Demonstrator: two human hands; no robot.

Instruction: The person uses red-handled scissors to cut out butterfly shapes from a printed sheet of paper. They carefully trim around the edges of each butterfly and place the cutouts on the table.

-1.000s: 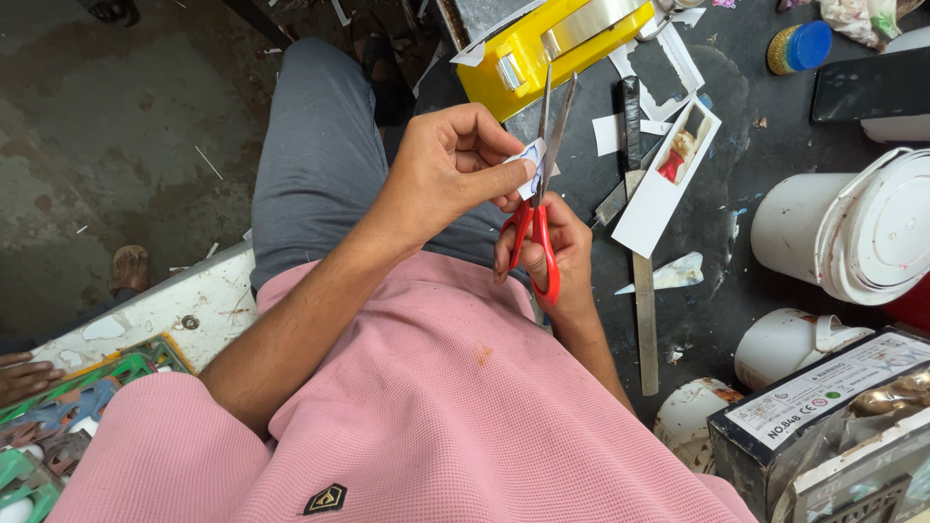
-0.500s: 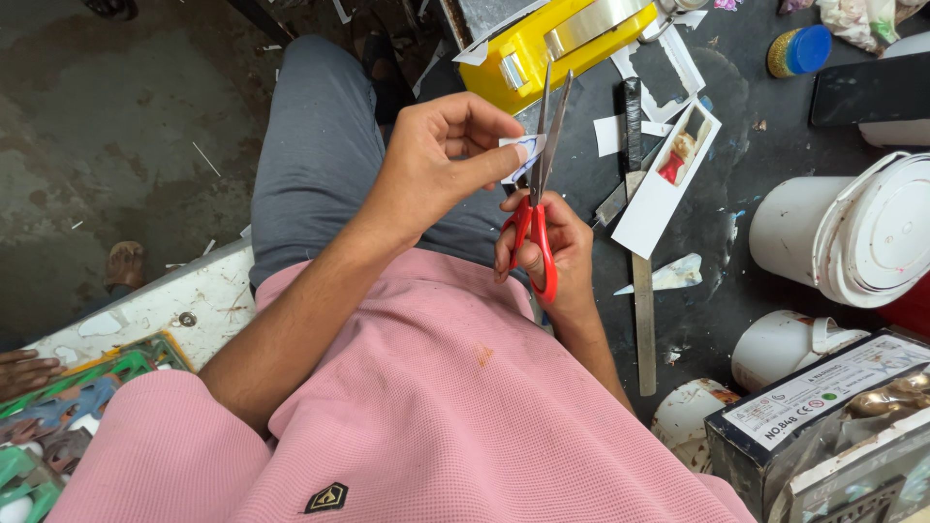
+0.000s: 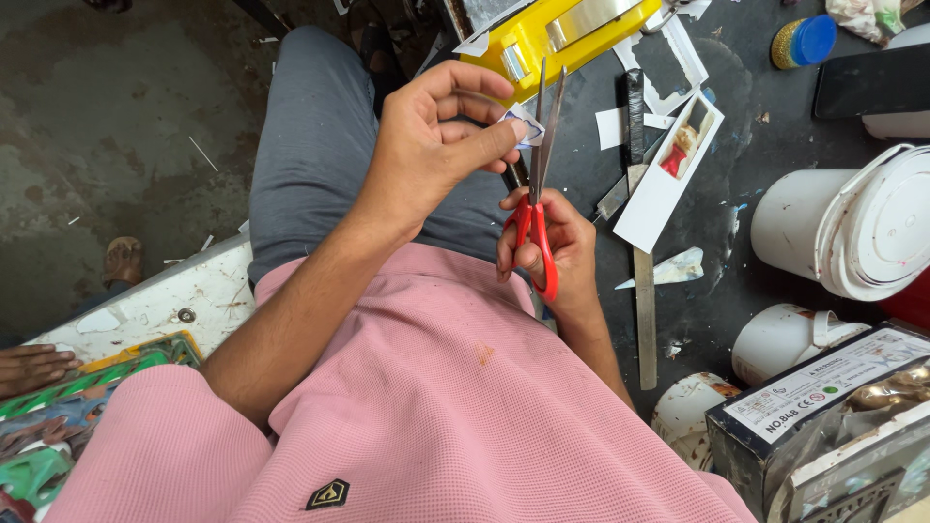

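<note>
My left hand (image 3: 436,145) pinches a small white paper cut-out with blue print (image 3: 526,124) between thumb and fingertips, held above my grey-trousered lap. My right hand (image 3: 547,247) grips red-handled scissors (image 3: 538,208) with fingers through the loops. The blades point up and are slightly apart, with their edges at the paper piece. Both hands are close together, just in front of my pink shirt.
On the dark work surface lie a yellow box (image 3: 557,34), a white card strip with a small picture (image 3: 668,174), a long metal ruler (image 3: 643,291) and paper scraps. White buckets (image 3: 843,232) and a printed carton (image 3: 823,407) stand at right. A colourful board (image 3: 87,397) lies at bottom left.
The left hand has turned the paper piece slightly at the blades. The scissors and right hand stay in nearly the same place.
</note>
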